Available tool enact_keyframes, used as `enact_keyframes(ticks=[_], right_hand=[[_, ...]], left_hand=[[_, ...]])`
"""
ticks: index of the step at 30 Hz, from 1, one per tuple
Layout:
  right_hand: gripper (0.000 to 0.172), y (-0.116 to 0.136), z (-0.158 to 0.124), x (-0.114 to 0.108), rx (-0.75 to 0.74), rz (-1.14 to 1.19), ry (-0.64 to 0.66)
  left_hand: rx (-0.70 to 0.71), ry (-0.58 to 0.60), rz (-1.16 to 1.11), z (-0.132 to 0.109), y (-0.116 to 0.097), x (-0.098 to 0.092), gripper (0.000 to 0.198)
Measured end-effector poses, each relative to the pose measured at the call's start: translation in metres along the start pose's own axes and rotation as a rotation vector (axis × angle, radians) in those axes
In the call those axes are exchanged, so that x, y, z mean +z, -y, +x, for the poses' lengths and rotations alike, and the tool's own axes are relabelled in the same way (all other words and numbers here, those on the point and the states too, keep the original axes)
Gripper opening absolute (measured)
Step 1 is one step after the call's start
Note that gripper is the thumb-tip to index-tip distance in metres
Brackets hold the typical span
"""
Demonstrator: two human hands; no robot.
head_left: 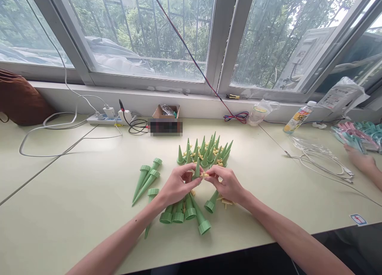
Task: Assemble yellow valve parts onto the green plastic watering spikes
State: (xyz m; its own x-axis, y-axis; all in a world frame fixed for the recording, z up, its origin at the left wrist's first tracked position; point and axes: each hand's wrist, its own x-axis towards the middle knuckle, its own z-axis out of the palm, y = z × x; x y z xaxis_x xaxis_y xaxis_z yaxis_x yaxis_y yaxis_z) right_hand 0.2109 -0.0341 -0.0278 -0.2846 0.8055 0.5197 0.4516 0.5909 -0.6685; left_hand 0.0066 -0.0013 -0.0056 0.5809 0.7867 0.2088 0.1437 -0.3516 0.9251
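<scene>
My left hand [180,183] is closed around a green plastic spike [197,169], its tip pointing up. At the side of that spike, the fingertips of my right hand [226,183] pinch a small yellow valve [204,175]; I cannot tell how far it is seated. Behind my hands, a cluster of green spikes with yellow pieces [205,152] stands upright. Several loose green spikes [190,211] lie in front of and below my hands, and more spikes [146,179] lie to the left. Yellow pieces [226,201] lie partly hidden under my right hand.
At the back are a power strip [112,118], a small open box [166,112] and bundled red-blue wire [236,117]. A drink bottle [299,117] and a coiled white cable [325,163] are on the right. Another person's hand [359,160] touches bagged items at the right edge.
</scene>
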Motion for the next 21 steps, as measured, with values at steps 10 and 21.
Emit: enact_keyframes(ticks=[10, 21], right_hand=[[0.023, -0.0002, 0.0004, -0.001, -0.041, -0.054, 0.019], [0.014, 0.0046, 0.0017, 0.0, 0.023, 0.038, -0.038]], left_hand=[[0.035, 0.001, 0.023, -0.0003, -0.0025, 0.0014, 0.018], [-0.004, -0.051, -0.047, 0.0004, -0.0016, 0.0021, 0.028]])
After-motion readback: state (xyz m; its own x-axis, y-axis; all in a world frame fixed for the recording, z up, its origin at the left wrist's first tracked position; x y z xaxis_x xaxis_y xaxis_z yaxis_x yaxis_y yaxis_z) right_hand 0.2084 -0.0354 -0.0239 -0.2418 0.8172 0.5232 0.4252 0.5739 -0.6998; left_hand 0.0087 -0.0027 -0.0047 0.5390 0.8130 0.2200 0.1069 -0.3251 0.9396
